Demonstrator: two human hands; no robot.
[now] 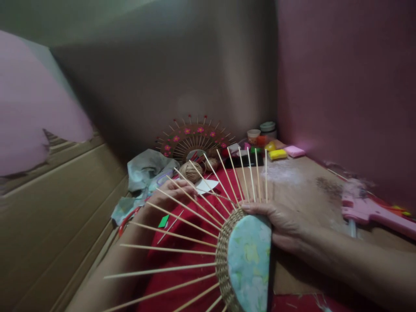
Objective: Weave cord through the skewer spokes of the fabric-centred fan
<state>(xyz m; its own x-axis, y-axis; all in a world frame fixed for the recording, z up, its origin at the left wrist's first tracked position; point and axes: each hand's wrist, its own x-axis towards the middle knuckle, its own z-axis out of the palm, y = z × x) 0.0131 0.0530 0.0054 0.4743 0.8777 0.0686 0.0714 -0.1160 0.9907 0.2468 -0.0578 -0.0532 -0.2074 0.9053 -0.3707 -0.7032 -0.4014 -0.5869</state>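
My right hand (pixel 286 223) grips the edge of a half-round craft piece (pixel 248 260) with a pale green patterned face, a woven twine rim and several wooden sticks (pixel 182 219) fanning out from it. My left hand (pixel 172 193) reaches behind the sticks, fingers curled over something on the red cloth (pixel 182 260) near a white paper scrap (pixel 206 185); what it holds is hidden. A ball of twine (pixel 191 171) lies just beyond that hand.
A finished fan decoration with pink flowers (pixel 193 141) leans on the back wall. Clay blocks, yellow (pixel 277 154) and pink (pixel 294 151), and small tubs (pixel 260 132) sit at the back right. A pink glue gun (pixel 370 210) lies to the right. Crumpled cloth (pixel 146 169) lies left.
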